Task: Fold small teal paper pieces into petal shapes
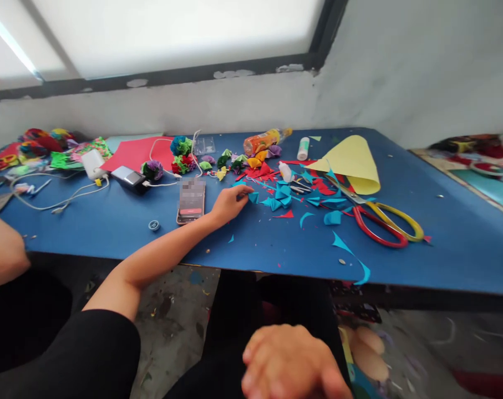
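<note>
Blue paper piece [254, 198] pinched in left hand [229, 204]; right hand [290, 363] loosely curled, contents unclear; phone [196, 198] writing illegible.

Window [184, 33] glares white; counter [455, 244] well lit, floor [168, 318] beneath dim. Right hand [293, 363] blurred, edges stretched, phone screen [192, 211] partly pixelated.

Left hand [230, 205] outstretched, right hand [295, 363] low

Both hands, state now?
Left hand: curled, right at a blue paper piece; grip can't be told.
Right hand: curled, blurred; contents can't be told.
</note>
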A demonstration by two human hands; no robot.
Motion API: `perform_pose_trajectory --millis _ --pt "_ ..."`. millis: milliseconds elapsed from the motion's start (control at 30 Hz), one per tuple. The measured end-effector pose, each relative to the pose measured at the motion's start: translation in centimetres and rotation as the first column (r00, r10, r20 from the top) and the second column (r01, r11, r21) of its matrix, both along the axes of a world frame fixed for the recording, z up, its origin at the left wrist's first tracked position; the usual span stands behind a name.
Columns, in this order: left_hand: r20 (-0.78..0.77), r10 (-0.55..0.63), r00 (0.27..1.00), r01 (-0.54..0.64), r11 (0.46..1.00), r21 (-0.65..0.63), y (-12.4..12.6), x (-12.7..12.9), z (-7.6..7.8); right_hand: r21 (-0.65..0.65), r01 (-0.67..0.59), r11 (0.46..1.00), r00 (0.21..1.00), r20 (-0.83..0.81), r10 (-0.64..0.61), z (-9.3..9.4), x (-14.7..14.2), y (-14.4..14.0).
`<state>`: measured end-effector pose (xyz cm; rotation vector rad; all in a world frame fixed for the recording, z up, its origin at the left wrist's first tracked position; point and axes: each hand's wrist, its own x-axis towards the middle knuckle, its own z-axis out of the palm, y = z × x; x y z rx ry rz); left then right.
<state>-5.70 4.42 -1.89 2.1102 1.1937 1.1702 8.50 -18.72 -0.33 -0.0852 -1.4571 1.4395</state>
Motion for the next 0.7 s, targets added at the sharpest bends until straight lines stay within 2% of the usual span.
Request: perform_pose_trajectory --millis 67,100,133,200,233,300,367,467,567,700 --pt "0.011 0.006 1.000 -0.006 1.000 0.000 0.2 0.0 -0.2 -0.097 0.186 0.978 0.963 0.218 -0.162 -2.0 0.6 0.1" --pt "0.015 0.008 1.000 -0.007 1.000 -0.002 0.2 0.0 -0.2 -0.129 0.275 0.953 0.902 0.379 -0.209 -3.6 1.1 0.1" --pt "0.021 0.010 1.000 -0.010 1.000 -0.008 0.2 0.0 -0.2 -0.139 0.365 0.920 0.806 0.541 -0.238 -5.5 2.0 0.2" --pt "0.037 0.012 0.999 -0.011 0.999 -0.037 0.2 0.2 -0.2 -0.123 0.518 0.847 0.593 0.765 -0.252 -9.8 4.6 0.4" --pt "0.048 0.011 0.999 -0.008 0.998 -0.064 0.2 0.2 -0.2 -0.068 0.576 0.815 0.475 0.839 -0.265 -12.1 6.3 0.4" --pt "0.071 0.005 0.997 0.003 0.993 -0.121 0.1 0.3 -0.2 0.128 0.687 0.715 0.181 0.924 -0.338 -16.3 10.1 0.4" --pt "0.083 -0.007 0.997 0.019 0.988 -0.154 0.0 0.3 -0.1 0.306 0.747 0.590 -0.091 0.926 -0.365 -19.8 13.9 0.1" --pt "0.075 -0.013 0.997 0.024 0.989 -0.146 -0.2 0.3 0.1 0.385 0.793 0.473 -0.218 0.903 -0.370 -23.4 17.7 -0.5" --pt "0.068 -0.007 0.998 0.017 0.990 -0.141 -0.4 0.3 0.1 0.435 0.816 0.382 -0.299 0.882 -0.366 -25.9 18.9 -0.8" --pt "0.094 -0.008 0.996 0.022 0.988 -0.151 -0.6 0.5 0.2 0.444 0.818 0.367 -0.311 0.877 -0.367 -28.1 19.1 -0.4"
